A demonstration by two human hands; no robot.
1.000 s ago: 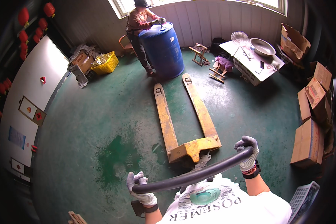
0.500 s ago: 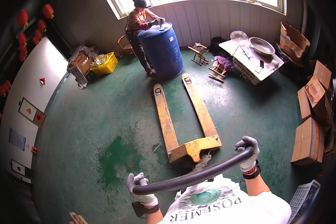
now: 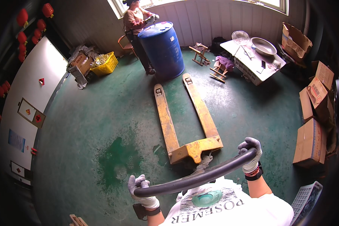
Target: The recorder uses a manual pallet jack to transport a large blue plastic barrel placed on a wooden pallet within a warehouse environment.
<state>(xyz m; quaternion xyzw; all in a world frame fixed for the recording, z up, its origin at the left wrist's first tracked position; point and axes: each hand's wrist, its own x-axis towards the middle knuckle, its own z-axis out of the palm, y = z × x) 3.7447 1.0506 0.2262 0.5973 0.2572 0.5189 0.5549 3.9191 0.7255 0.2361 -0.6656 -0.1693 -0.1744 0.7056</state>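
A black curved handle (image 3: 196, 178) spans the space before my body. Its left end is gripped by my gloved left hand (image 3: 144, 193), the fingers curled round it. My gloved right hand (image 3: 251, 153) is closed on the right end, which sits farther forward. Beyond the handle stands a yellow pallet jack (image 3: 196, 149), worn and stained, its two forks lowered near the floor and pointing away from me. A tall blue drum (image 3: 162, 52) stands upright just past the fork tips, apart from them.
A person (image 3: 136, 26) stands behind the drum, gloved hands over its lid. Right of it are small wooden stools (image 3: 219, 73) and a white table (image 3: 248, 62) with a basin. Cardboard boxes (image 3: 310, 141) line the right side. A yellow crate (image 3: 106, 64) sits far left.
The person at the drum has straightened up and lifted their hands a little off the lid. My hands, the handle and the pallet jack hold nearly the same place.
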